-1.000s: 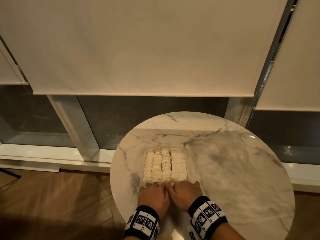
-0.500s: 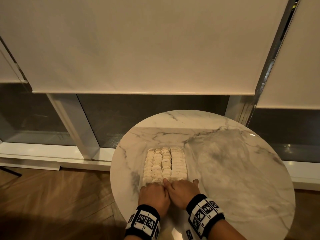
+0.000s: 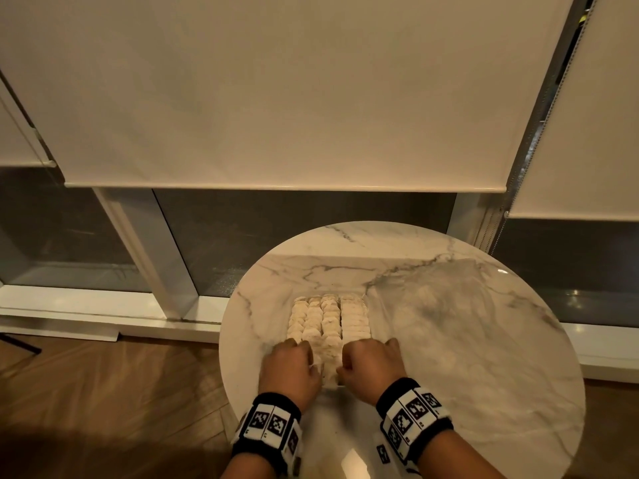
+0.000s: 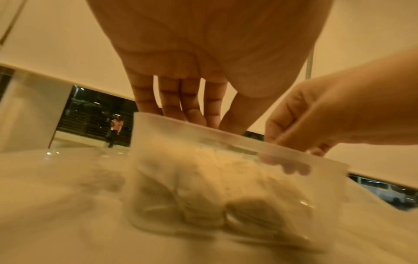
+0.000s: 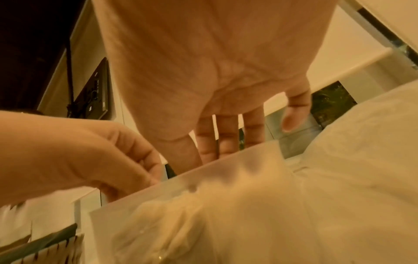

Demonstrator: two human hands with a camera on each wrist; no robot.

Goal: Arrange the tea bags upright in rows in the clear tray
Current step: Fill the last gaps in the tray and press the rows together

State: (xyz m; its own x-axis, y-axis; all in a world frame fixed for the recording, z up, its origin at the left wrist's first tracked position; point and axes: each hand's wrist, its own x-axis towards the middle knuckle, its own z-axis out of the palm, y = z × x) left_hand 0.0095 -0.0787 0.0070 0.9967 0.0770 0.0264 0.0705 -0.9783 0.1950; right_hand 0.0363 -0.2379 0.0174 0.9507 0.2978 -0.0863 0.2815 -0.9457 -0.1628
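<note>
My tray [image 3: 369,307] sits on the counter [image 3: 466,323], just in front of me; the tea bags [image 3: 328,316] stand in rows inside it; my left hand [image 3: 290,371] and right hand [image 3: 371,368] both reach down over its near wall, fingers [image 4: 187,100] straight, dipping in among the near bags.

A round marble table [image 3: 466,340] carries one clear tray [image 4: 226,142] packed with tea bags [image 3: 328,316].

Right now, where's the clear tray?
Head view: clear tray sits centre-left on the round marble table, its near end between the left hand and right hand.
</note>
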